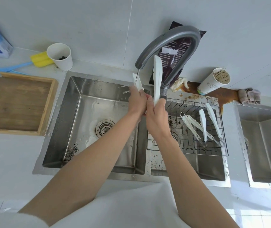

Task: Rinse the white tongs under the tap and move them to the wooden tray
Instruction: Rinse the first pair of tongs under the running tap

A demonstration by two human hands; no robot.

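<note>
**dishpit_dan:** ok so where are the white tongs (157,76) right now?

**me:** Up over the left sink basin (88,102), spread in a wide V. My right grip (156,116) is wrapped round one arm of them, and that arm stands nearly upright in front of the grey tap (169,40). My left grip (137,100) is curled round the other arm. Its toothed tip sits right under the thin stream of water (137,76), with spray flying off to the left. The hinge end is hidden between my palms, so can't tell you much about that bit.

**dishpit_dan:** and the tray?

**me:** The wooden tray (47,109) sits on the surface just left of the sink, well apart from the tongs. The right basin has a wire rack (197,150) with a few more white tongs (213,122) lying in it. Behind that there's a paper cup (213,81) tipped over in a brown spill (227,94), and a grey rag (249,96) at the spill's far end.
</note>
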